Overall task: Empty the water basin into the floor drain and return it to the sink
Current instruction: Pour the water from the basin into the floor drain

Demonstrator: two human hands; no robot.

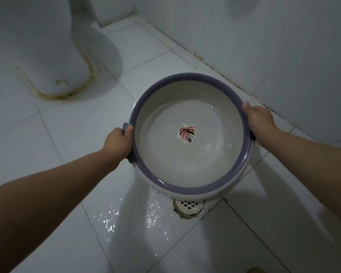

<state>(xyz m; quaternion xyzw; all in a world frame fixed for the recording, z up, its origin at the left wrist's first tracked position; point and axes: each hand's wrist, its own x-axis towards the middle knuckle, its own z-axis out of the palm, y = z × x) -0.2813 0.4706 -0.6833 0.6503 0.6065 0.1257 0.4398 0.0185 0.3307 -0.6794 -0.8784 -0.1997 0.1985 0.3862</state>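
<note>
A round white basin with a purple rim (pixel 187 189) hangs over the tiled floor, held at both sides. Shallow water lies in it, and a leaf picture marks its bottom. My left hand (pixel 119 141) grips the left handle. My right hand (pixel 259 121) grips the rim on the right. The near edge of the basin sits lower, right above the white floor drain (pixel 189 206), whose far part it hides. Water glistens on the tiles (pixel 130 215) to the left of the drain.
A white toilet base (pixel 53 62) with stained sealant stands at the far left. A tiled wall (pixel 283 46) runs along the right, close behind the basin. White floor tiles spread around the drain. The sink is out of view.
</note>
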